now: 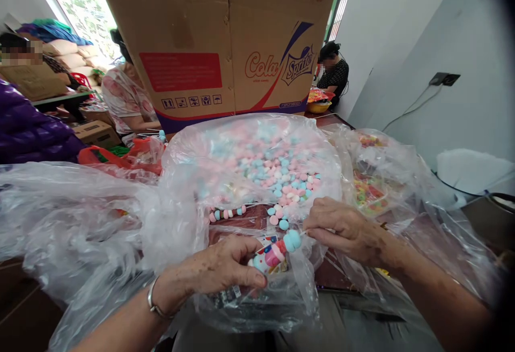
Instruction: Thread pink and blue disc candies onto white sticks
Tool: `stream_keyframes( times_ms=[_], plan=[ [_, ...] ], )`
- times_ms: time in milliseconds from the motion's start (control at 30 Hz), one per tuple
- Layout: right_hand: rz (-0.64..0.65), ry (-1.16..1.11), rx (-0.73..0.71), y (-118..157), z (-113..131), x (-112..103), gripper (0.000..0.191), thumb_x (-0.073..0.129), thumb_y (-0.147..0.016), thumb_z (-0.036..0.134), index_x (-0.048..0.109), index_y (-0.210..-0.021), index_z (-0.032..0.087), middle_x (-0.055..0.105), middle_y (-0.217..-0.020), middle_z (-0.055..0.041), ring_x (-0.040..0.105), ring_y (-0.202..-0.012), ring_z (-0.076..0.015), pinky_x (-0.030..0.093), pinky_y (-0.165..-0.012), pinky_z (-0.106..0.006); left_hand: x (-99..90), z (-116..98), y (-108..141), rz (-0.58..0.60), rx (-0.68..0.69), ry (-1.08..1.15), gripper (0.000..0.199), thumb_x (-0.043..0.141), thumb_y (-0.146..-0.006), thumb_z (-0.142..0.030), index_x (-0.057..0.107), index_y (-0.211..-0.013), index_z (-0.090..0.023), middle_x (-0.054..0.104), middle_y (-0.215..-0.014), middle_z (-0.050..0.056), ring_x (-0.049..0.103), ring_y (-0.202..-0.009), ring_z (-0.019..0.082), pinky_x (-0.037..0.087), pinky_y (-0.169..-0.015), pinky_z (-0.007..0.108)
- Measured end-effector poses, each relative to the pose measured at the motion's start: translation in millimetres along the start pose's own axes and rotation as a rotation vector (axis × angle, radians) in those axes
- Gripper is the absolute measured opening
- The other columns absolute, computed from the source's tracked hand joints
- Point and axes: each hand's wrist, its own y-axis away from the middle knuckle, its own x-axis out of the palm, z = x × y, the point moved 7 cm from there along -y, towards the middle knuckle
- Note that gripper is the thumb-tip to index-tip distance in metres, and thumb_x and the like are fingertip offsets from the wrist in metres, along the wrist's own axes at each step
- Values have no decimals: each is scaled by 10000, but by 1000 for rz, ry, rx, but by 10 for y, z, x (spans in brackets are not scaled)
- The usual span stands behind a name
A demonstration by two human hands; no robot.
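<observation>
My left hand [225, 263], with a bangle at the wrist, is closed around a skewer of pink, white and blue candies [274, 253], including a colourful decorated piece. Two round blue candies sit at its right end. There my right hand [341, 228] pinches what looks like the thin tip of the white stick; its fingertips are partly hidden. Just beyond my hands, pink, blue and white candies [289, 193] lie heaped in a large clear plastic bag [193, 153]. Left of the loose candies, another threaded candy skewer [227, 213] lies on the dark red table.
A tall cardboard box [193, 30] stands behind the bag. More clear plastic [100, 212] spreads to the left. Bagged colourful sweets [368, 193] lie at right, beside the wall. A red plastic bag [120, 156] is at left. Several people sit around the room.
</observation>
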Motion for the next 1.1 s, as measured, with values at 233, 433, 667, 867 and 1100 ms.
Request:
stream_keyframes(
  times_ms=[233, 433, 667, 867, 1100],
  plan=[
    [14, -32, 42, -60, -1, -3, 257, 467, -952, 196, 684, -816, 172, 632, -700, -20, 540, -689, -140, 367, -697, -277, -77, -9, -54, -116, 99, -129, 368, 704, -795, -381, 636, -1100, -186, 618, -929, 12, 513, -791, 170, 391, -684, 244],
    [44, 52, -32, -191, 137, 181, 254, 485, -949, 203, 688, -802, 165, 617, -687, -25, 507, -692, -157, 347, -702, -291, -103, -46, -55, -208, 177, -234, 314, 708, -802, -335, 662, -1084, -207, 633, -981, 14, 525, -899, 197, 399, -776, 264],
    [34, 89, -104, -246, 159, 140, 227, 505, -962, 222, 670, -812, 177, 615, -718, -18, 479, -736, -161, 331, -745, -299, -1, 92, -91, -99, 72, 137, 295, 705, -794, -337, 618, -1032, -187, 579, -836, -16, 536, -652, 115, 420, -601, 226],
    [28, 111, -130, -284, 246, 421, 215, 500, -952, 215, 633, -786, 183, 604, -743, -23, 494, -754, -172, 361, -749, -308, 39, 94, -165, -191, 103, 143, 264, 685, -805, -333, 607, -997, -169, 630, -749, -5, 588, -635, 131, 424, -582, 223],
    [-132, -31, 56, -306, 44, 105, 248, 391, -996, 258, 618, -961, 163, 647, -878, -67, 571, -827, -173, 441, -749, -283, -24, 86, -143, -411, 39, 218, 378, 502, -908, -518, 612, -818, -167, 657, -649, 12, 565, -496, 106, 351, -442, 183]
  ],
)
